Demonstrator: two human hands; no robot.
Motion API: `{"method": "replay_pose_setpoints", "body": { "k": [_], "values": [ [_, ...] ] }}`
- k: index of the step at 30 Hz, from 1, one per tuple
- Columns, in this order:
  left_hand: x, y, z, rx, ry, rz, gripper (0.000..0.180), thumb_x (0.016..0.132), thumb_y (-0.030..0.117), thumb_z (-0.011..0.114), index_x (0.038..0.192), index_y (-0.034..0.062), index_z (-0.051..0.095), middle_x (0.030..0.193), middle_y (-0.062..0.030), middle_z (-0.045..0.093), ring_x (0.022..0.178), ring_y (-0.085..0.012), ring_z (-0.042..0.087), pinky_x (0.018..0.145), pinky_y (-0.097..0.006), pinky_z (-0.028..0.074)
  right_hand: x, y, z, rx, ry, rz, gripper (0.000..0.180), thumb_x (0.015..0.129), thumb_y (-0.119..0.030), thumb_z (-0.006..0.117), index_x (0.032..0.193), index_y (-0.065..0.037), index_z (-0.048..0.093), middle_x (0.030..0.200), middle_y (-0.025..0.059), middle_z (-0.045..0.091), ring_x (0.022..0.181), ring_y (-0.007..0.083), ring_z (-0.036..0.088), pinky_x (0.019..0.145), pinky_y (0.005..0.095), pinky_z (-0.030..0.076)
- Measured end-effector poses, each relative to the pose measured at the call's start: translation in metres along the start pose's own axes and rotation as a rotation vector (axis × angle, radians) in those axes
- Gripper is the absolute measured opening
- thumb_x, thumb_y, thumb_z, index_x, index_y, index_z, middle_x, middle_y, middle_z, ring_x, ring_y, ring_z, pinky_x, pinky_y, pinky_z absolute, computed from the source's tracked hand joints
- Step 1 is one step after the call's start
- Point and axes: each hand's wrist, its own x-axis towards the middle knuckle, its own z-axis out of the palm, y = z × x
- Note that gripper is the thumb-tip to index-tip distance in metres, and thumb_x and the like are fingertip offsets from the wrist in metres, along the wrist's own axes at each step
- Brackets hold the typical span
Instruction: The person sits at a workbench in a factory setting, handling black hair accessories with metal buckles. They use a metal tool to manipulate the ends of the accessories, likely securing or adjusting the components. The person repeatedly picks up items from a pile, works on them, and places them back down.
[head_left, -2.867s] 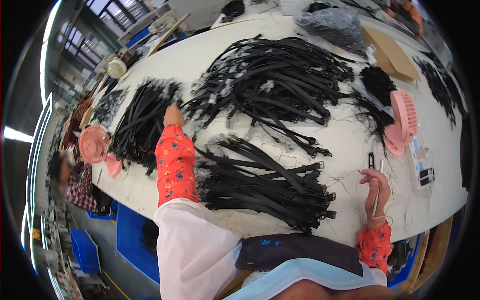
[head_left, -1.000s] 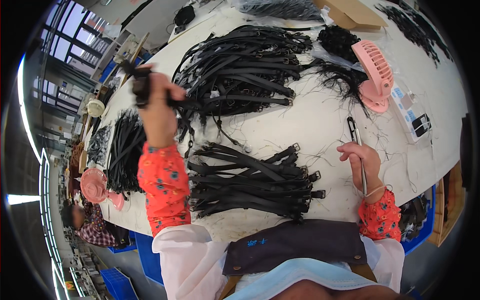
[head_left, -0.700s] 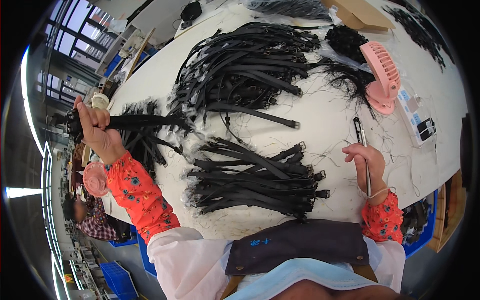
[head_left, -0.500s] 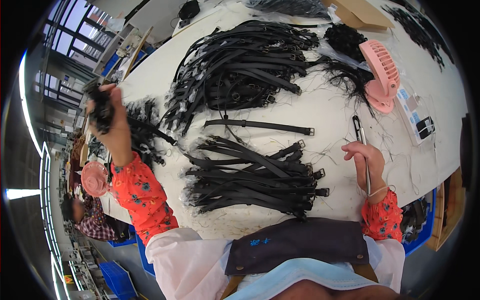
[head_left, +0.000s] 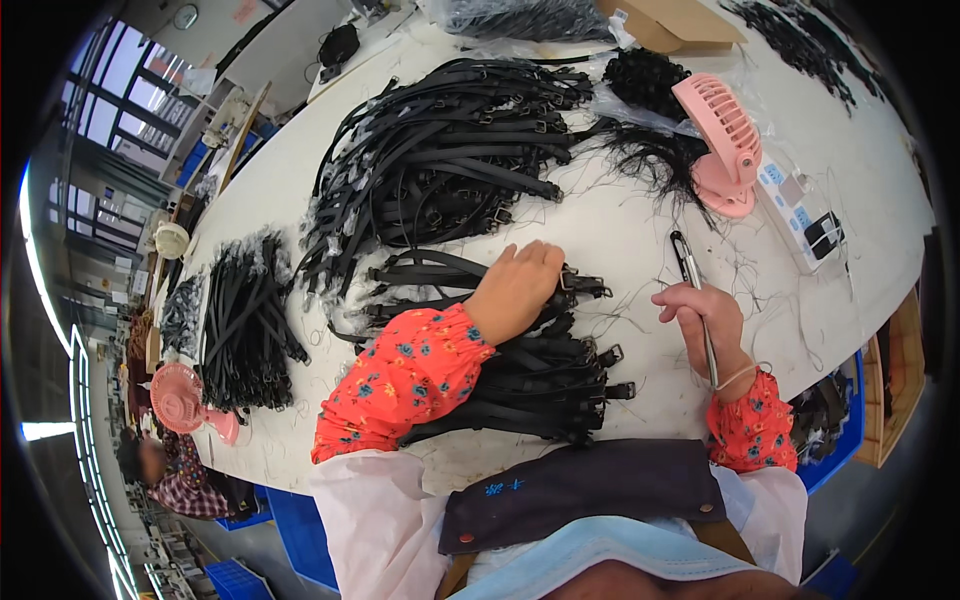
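My left hand [head_left: 515,295] is closed palm-down over the upper part of the near pile of black buckled straps [head_left: 500,385]. Black strap ends with metal buckles [head_left: 588,286] stick out past its fingers, and its fingertips are hidden underneath. My right hand [head_left: 705,325] is closed around a slender black-and-silver tool [head_left: 690,262], pen-like in shape, whose black end points away from me. That hand rests at the right of the pile, apart from the straps. Both forearms wear red floral sleeves.
A larger heap of straps [head_left: 430,150] lies beyond, and another bundle [head_left: 250,325] to the left. Pink fans [head_left: 718,130] stand at right and left. A white power strip [head_left: 800,215], black fibres [head_left: 655,150], a cardboard box [head_left: 675,25] and blue bins [head_left: 845,425] surround the work area.
My left hand has come down from the raised left side, where it held dark straps, onto the near pile. Those straps now lie at the left. My right hand keeps its tool.
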Motion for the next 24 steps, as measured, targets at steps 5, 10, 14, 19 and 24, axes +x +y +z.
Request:
{"method": "replay_pose_setpoints", "body": {
  "k": [5,10,14,19,24],
  "values": [
    [-0.004,0.003,0.016,-0.003,-0.066,-0.036,0.032,0.073,-0.009,0.057,0.101,-0.0007,0.045,0.093,-0.0179,0.057,0.091,-0.0384,0.061,0.075,-0.046,0.05,0.003,-0.001,0.0,0.003,0.027,-0.058,0.012,0.096,-0.005,0.055,0.104,-0.007,0.064,0.082,0.0087,0.07,0.065,0.0226,0.066,0.06,0.034,0.05],
    [-0.007,-0.002,-0.027,-0.195,-0.136,-0.194,0.044,0.073,-0.007,0.062,0.114,0.0036,0.049,0.094,-0.0202,0.064,0.09,-0.0406,0.065,0.073,-0.047,0.051,0.002,0.0,-0.002,-0.026,0.011,-0.118,0.012,0.097,-0.006,0.055,0.106,-0.007,0.062,0.082,0.0097,0.07,0.064,0.0222,0.065,0.059,0.0331,0.05],
    [-0.024,-0.024,-0.104,-0.189,0.257,-0.276,0.058,0.067,-0.011,0.067,0.121,0.0107,0.061,0.105,-0.0148,0.071,0.097,-0.0312,0.072,0.082,-0.034,0.055,0.004,0.001,0.002,0.046,0.041,-0.122,0.012,0.098,-0.008,0.053,0.106,-0.006,0.062,0.082,0.0113,0.069,0.063,0.0221,0.065,0.058,0.0328,0.051],
    [-0.077,-0.077,-0.196,0.393,0.875,-0.389,0.058,0.069,-0.012,0.07,0.12,0.0133,0.063,0.092,-0.0128,0.072,0.082,-0.0246,0.073,0.073,-0.031,0.053,0.005,-0.003,-0.001,0.016,0.013,-0.127,0.012,0.099,-0.008,0.053,0.107,-0.006,0.062,0.082,0.0116,0.068,0.063,0.0217,0.065,0.058,0.0327,0.05],
    [-0.086,-0.091,-0.211,0.671,0.762,-0.417,0.054,0.071,-0.008,0.071,0.12,0.015,0.063,0.093,-0.0139,0.071,0.082,-0.0325,0.071,0.071,-0.036,0.054,0.004,0.001,0.002,0.005,0.02,-0.114,0.013,0.098,-0.007,0.053,0.106,-0.006,0.063,0.08,0.0107,0.067,0.063,0.0213,0.065,0.057,0.0326,0.049]
  ]
}}
